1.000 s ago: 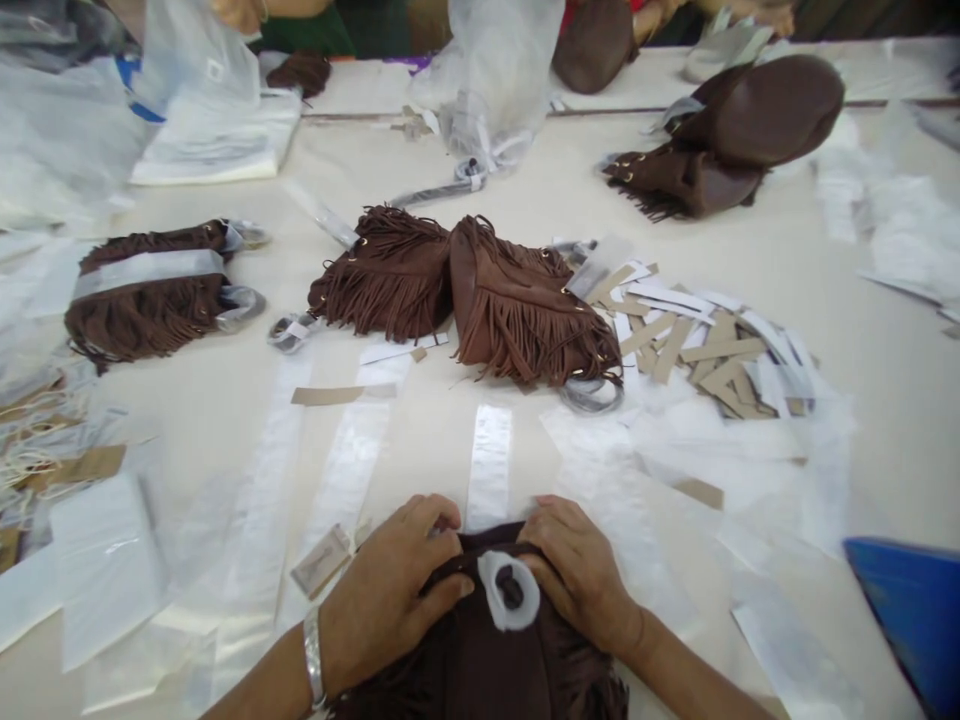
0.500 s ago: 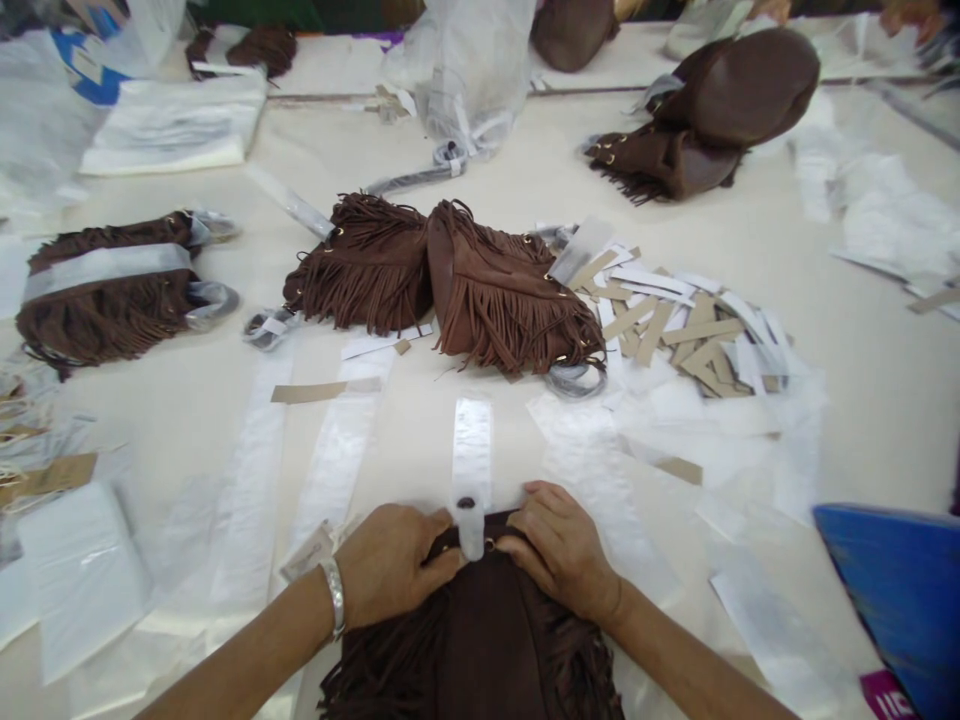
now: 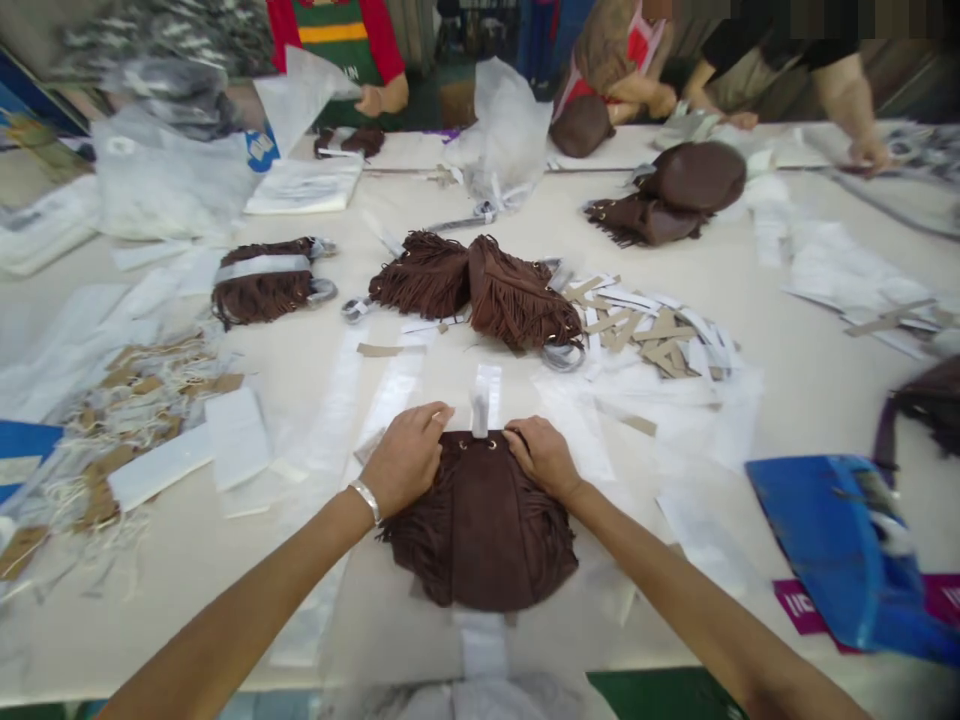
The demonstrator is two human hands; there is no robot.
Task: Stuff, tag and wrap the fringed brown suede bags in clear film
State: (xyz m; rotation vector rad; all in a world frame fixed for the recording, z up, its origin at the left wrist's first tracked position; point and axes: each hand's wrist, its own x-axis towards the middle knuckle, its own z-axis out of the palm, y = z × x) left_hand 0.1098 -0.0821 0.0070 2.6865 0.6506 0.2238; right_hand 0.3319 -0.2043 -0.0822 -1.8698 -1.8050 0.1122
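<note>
A dark brown fringed handbag (image 3: 491, 530) lies flat in front of me, its eyeleted top edge facing away. My left hand (image 3: 407, 455) is closed round its upper left corner, a silvery bracelet (image 3: 365, 501) at the wrist. At the upper right corner, my right hand (image 3: 546, 455) grips with curled fingers. Between the hands, a wrapped tab (image 3: 480, 412) sticks up from the bag's top edge. Beyond it a white strip (image 3: 489, 382) lies on the table, and another pale strip (image 3: 482, 640) shows below the bag.
Two fringed bags (image 3: 517, 300) lie ahead beside a heap of cardboard strips (image 3: 660, 335). A banded fringed bag (image 3: 262, 285) sits left, above tangled tags (image 3: 142, 400). A blue package (image 3: 840, 550) is at right. Other people, one in a red sleeve (image 3: 386, 45), stand across the table (image 3: 847, 400).
My view has risen, so the whole bag and the people opposite now show. The bag lies flatter, and both hands stay at its top corners, a little farther apart on it.
</note>
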